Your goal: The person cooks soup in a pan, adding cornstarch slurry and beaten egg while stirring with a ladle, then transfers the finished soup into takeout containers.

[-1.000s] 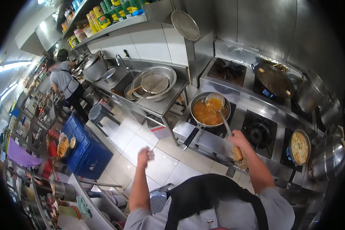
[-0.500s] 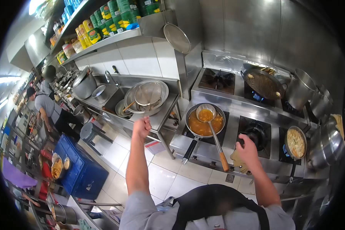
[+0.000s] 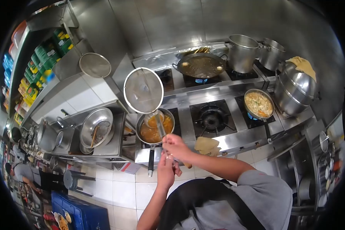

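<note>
A round mesh strainer (image 3: 143, 90) is held up above the soup pan, its metal handle running down to my hands. My right hand (image 3: 177, 147) is closed around this handle. Below it, my left hand (image 3: 167, 171) grips the handle's lower end with partly curled fingers. Under the strainer, a saucepan (image 3: 173, 131) of orange-brown soup sits on the front left burner, its black handle (image 3: 151, 163) pointing toward me. A ladle (image 3: 153, 120) rests in the soup; my hands and right forearm cover much of its shaft.
A dark wok (image 3: 201, 69) of bubbling liquid sits over flame behind. To the right are a food-filled pan (image 3: 258, 103) over flame and a steamer (image 3: 293, 92). A folded cloth (image 3: 207, 145) lies on the stove front. Metal basins (image 3: 103, 115) stand left; a co-worker (image 3: 30, 174) is farther left.
The view has swung right. My left hand has brought the strainer from the basin to above the soup pan. My right hand has moved left from near the middle burner onto the strainer's handle.
</note>
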